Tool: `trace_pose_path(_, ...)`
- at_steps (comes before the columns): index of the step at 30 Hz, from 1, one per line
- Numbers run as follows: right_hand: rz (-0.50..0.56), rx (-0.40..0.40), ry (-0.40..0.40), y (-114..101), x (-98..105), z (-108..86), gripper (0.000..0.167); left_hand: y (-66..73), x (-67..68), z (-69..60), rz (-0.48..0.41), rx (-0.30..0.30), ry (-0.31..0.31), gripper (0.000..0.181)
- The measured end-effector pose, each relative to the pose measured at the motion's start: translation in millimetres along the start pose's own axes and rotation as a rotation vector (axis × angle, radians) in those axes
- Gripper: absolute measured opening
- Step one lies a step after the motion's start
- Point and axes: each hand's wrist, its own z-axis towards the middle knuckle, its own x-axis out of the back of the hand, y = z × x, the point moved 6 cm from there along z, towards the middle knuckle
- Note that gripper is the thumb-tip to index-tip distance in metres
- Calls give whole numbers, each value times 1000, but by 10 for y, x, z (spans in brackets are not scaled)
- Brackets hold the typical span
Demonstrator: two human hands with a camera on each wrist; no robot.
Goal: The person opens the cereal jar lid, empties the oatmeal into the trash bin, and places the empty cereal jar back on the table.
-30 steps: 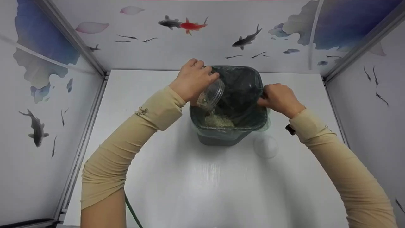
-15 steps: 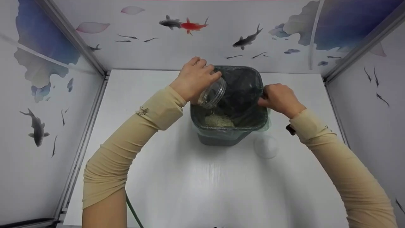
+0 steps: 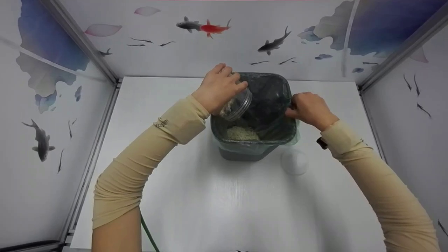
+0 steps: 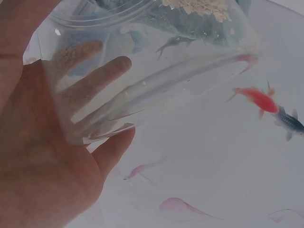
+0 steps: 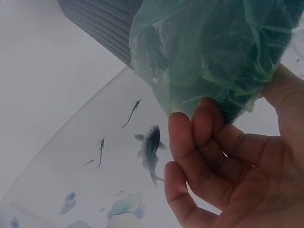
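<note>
My left hand (image 3: 218, 89) holds a clear plastic jar (image 3: 241, 105) tilted on its side over a dark grey trash bin (image 3: 241, 155). In the left wrist view, the fingers wrap round the jar (image 4: 166, 90), and pale flakes (image 4: 202, 8) show at the top of that view. A green bag (image 3: 262, 148) lines the bin and folds over its rim. A heap of pale grains (image 3: 242, 133) lies inside. On the bin's right side, my right hand (image 3: 309, 110) grips the rim; the right wrist view shows its fingers curled against the green bag (image 5: 209, 61).
A clear round lid (image 3: 294, 162) lies flat on the white table (image 3: 231, 210), right of the bin's front. White walls (image 3: 147, 59) painted with fish stand behind and at both sides. A green cord (image 3: 148, 232) shows beside the left arm.
My left hand has shifted slightly right with the jar. Grains were falling from its mouth a second ago; no stream shows now. The right hand stays at the rim.
</note>
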Motion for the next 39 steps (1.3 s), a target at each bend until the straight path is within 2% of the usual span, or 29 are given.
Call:
trace_pose_path(6,-4,-5,3,3,-8,-4,26,12,21,3,-16,-1,30,70)
trace_pose_path(10,-8,-2,10,3,-14,-15,26,15,12,12,-11,0,12,76)
trace_pose_path(14,-10,4,19,-2,-11,-19,26,19,-3,21,-9,1,-3,74)
trace_pose_path(23,-11,10,24,-9,-12,-15,26,23,10,16,-33,-1,16,72)
trace_pose_path(31,-5,11,22,-12,-7,-17,25,29,31,12,-49,8,65,70)
trace_pose_path(39,-10,-6,4,-10,-5,-14,26,55,14,30,7,16,26,70)
